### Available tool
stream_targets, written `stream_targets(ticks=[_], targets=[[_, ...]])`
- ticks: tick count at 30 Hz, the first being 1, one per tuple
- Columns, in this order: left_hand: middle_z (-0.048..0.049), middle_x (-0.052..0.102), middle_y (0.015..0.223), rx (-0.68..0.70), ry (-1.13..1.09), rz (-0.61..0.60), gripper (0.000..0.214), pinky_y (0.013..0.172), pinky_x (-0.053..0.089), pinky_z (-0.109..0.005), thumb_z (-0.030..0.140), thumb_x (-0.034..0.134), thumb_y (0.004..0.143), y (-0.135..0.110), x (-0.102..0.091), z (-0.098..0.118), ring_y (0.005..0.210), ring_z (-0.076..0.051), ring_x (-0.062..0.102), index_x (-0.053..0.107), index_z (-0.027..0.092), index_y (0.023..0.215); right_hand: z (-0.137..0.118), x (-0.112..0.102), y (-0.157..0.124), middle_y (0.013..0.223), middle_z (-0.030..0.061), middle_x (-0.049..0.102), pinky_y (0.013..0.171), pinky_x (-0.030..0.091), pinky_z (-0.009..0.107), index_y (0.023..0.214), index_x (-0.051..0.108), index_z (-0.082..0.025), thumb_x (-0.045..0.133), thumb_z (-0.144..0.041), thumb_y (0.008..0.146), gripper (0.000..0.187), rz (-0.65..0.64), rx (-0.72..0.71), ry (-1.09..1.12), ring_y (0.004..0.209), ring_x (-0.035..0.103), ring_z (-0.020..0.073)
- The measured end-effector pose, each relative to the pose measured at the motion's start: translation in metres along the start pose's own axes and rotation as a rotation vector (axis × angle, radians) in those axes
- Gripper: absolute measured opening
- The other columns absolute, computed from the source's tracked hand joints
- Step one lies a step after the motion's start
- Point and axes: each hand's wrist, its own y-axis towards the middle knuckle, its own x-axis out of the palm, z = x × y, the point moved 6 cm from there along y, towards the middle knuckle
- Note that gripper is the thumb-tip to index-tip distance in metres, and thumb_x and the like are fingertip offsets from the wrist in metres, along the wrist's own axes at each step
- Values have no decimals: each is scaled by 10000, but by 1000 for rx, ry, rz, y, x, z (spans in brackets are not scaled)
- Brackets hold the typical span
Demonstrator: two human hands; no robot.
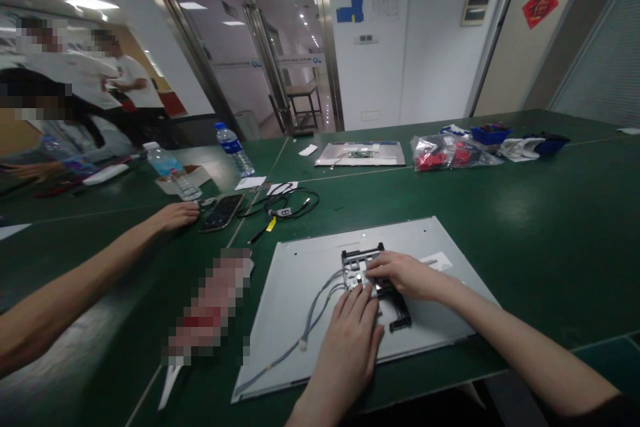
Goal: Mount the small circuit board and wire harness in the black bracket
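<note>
A flat grey panel (300, 280), like the back of a display, lies on the green table before me. A black plastic bracket (400, 312) with a small metal-and-board part (354, 278) sits near its middle. Grey cables (311, 320) run from that part to the panel's lower left. My left hand (353, 327) rests with fingers stretched over the part's near edge, thumb apart. Over the bracket's right side, my right hand (405, 273) has bent fingers with tips together on the part; what they pinch, if anything, is hidden.
Another person's hand (180, 215) rests by a phone (223, 212) and a water bottle (173, 170). A black cable (295, 210) lies coiled beyond the panel. Farther back are a second panel (335, 155) and a plastic bag (445, 152). A blurred-out packet (210, 307) lies left.
</note>
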Motion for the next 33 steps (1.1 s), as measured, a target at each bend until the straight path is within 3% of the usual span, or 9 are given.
stream_targets(ticks=[5, 33], targets=[[-107, 431, 1461, 7, 3, -1, 378, 1101, 348, -527, 216, 491, 930, -2, 4, -2, 1360, -293, 380, 481, 189, 1307, 0, 1, 0, 1202, 100, 654, 961, 464, 356, 1180, 668, -183, 458, 51, 774, 513, -1, -4, -32, 1100, 590, 217], [-105, 503, 1340, -10, -30, -6, 309, 1108, 328, -546, 164, 491, 910, 2, -5, 4, 1286, -284, 432, 523, 189, 1216, 1, -1, -1, 1219, 83, 649, 958, 454, 349, 1164, 674, -192, 464, 17, 816, 457, -6, 6, -37, 1107, 580, 222]])
